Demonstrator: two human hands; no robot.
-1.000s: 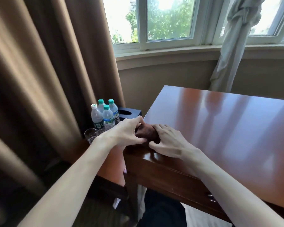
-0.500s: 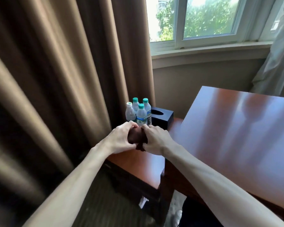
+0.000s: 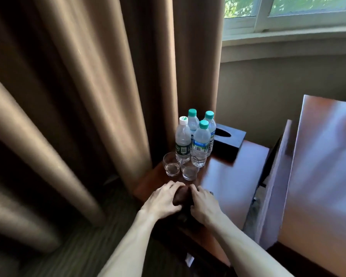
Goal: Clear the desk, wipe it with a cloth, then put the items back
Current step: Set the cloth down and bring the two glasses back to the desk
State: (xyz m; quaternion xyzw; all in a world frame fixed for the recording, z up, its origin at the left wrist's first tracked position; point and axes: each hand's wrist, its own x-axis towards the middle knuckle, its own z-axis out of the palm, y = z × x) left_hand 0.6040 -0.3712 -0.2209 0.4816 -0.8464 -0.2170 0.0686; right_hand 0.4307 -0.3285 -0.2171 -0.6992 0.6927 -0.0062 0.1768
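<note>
A dark brown cloth (image 3: 183, 198), bunched up, rests at the near left edge of a low wooden side table (image 3: 228, 182). My left hand (image 3: 164, 198) and my right hand (image 3: 203, 204) both press on it, one from each side, so most of it is hidden. The glossy reddish desk (image 3: 324, 166) stands higher, to the right, with a bare top. Just beyond my hands stand two clear glasses (image 3: 180, 166), then several water bottles (image 3: 196, 136) and a dark tissue box (image 3: 227, 139).
Heavy brown curtains (image 3: 78, 96) hang along the left and close behind the side table. A window sill (image 3: 288, 39) and beige wall lie behind. Dark striped carpet (image 3: 68, 252) shows below left. A narrow gap separates side table and desk.
Both hands carried the cloth leftward off the desk corner and down onto the low side table. The view swung left, so the desk now sits at the right edge.
</note>
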